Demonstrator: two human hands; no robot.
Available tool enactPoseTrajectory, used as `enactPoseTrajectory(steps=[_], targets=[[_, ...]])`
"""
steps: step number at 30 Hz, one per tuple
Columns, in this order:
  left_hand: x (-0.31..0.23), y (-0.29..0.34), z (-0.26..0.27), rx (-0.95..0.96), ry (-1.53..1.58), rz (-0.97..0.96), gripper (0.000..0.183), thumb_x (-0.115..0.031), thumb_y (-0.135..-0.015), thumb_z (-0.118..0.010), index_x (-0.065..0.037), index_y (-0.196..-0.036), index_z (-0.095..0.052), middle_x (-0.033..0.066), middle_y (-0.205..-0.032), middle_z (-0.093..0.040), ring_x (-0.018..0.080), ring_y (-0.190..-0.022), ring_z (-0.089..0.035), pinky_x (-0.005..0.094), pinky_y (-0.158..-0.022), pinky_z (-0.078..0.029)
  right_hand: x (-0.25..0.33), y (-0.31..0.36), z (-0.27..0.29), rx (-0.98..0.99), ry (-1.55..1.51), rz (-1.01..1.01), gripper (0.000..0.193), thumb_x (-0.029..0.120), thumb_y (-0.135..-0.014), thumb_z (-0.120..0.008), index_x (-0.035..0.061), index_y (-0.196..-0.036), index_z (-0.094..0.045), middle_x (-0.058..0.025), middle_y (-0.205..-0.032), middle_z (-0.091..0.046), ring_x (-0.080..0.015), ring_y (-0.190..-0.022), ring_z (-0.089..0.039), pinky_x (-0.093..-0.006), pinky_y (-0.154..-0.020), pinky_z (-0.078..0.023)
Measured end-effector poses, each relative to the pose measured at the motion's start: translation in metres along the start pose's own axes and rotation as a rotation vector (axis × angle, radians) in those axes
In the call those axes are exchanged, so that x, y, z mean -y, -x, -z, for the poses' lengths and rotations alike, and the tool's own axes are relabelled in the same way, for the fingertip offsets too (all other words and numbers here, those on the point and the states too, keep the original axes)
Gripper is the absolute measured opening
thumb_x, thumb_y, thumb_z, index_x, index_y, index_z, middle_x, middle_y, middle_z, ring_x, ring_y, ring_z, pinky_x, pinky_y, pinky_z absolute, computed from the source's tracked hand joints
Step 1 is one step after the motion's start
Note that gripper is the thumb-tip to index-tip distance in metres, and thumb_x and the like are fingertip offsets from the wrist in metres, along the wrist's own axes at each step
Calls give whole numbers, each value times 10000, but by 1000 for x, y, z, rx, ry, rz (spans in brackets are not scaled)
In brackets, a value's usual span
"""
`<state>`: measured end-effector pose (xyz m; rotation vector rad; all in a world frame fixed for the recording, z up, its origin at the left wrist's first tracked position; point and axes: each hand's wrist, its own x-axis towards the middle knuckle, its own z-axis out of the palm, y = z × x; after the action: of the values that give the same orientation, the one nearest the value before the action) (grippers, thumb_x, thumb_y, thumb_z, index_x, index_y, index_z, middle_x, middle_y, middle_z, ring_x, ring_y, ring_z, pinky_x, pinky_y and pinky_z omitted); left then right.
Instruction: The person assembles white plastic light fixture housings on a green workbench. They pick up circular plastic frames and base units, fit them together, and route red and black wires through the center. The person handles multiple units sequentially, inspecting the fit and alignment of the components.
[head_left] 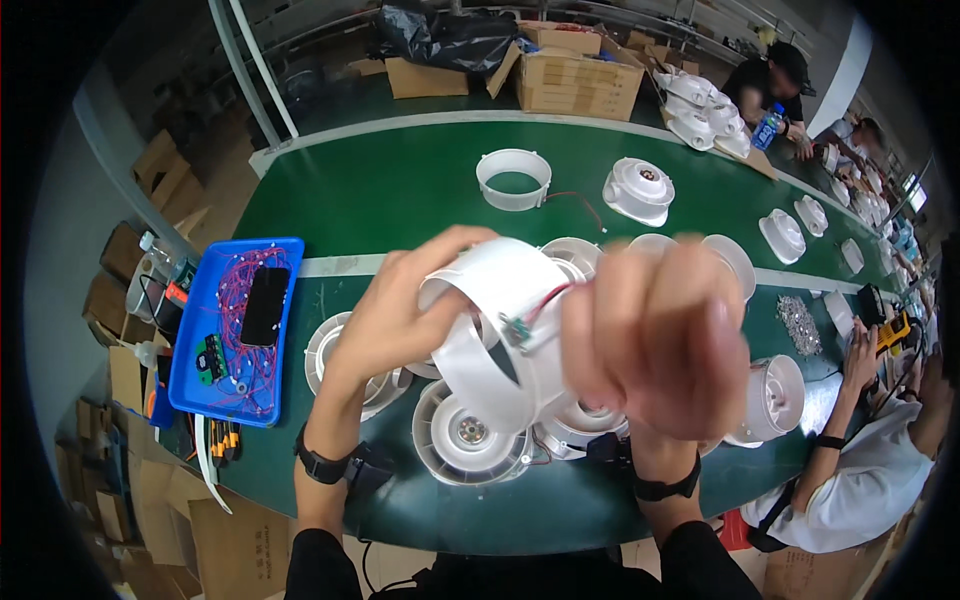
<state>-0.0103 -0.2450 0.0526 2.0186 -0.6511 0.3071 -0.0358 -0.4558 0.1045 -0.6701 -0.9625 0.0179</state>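
Observation:
My left hand (395, 305) is wrapped round the wall of a white plastic ring housing (505, 275), holding it up tilted over the table. On the ring's right side sit a small green circuit board (517, 330) and a red wire (548, 297). My right hand (660, 340), blurred and raised close in front of the ring, is closed; whatever its fingers hold is hidden. Below the ring stands a round white fan housing (470, 430) with a metal hub. Another white housing (325, 350) is beside my left forearm, partly covered.
A blue tray (185, 370) at the left holds red wires, a black phone (263, 307) and a green board (210, 360). Screwdrivers (232, 440) lie by it. Farther back are a white ring (513, 180) and a motor housing (640, 190). A co-worker (850, 470) sits at right near a screw pile (799, 325).

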Motion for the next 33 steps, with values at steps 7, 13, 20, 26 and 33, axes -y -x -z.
enactPoseTrajectory(steps=[7, 13, 20, 26, 33], targets=[[-23, 4, 25, -490, -419, -216, 340, 18, -759, -654, 6, -1088, -571, 167, -914, -635, 311, -785, -673, 318, -720, -517, -4, -15, -4, -222, 978, -26, 387, 296, -918, -604, -65, -1054, -639, -145, -1001, -649, -182, -891, -607, -290, -789, -460], [-10, 10, 33, -562, -516, -335, 356, -66, -757, -718, -46, -1071, -551, 79, -837, -605, 160, -720, -609, 268, -644, -471, -24, 2, -4, 81, 1003, -129, 562, 264, -717, -853, -57, -1100, -596, -138, -976, -663, -189, -987, -624, -316, -888, -461], [-33, 19, 27, -472, -394, -264, 360, -46, -741, -724, -15, -1072, -584, 148, -904, -626, 314, -776, -661, 372, -683, -516, -25, 16, -29, -152, 1155, -194, 465, 169, -669, -876, -24, -977, -586, -118, -868, -660, -136, -765, -626, -271, -686, -480], [-95, 33, 25, -91, -268, -28, 784, -58, -656, -769, 51, -1368, -459, 247, -1226, -594, 367, -1075, -650, 387, -890, -522, 15, 5, -25, -35, 1279, -108, 216, 146, -769, -734, -3, -732, -583, -70, -551, -544, -180, -430, -534, -290, -427, -392], [-88, 25, 34, 106, 57, 5, 1017, -319, -700, -792, 99, -1482, -293, 284, -1514, -364, 360, -1383, -432, 416, -1125, -339, 2, 6, -18, 36, 1408, 231, 144, 46, -796, -617, 27, -685, -527, -67, -554, -479, -228, -405, -467, -346, -411, -370]])
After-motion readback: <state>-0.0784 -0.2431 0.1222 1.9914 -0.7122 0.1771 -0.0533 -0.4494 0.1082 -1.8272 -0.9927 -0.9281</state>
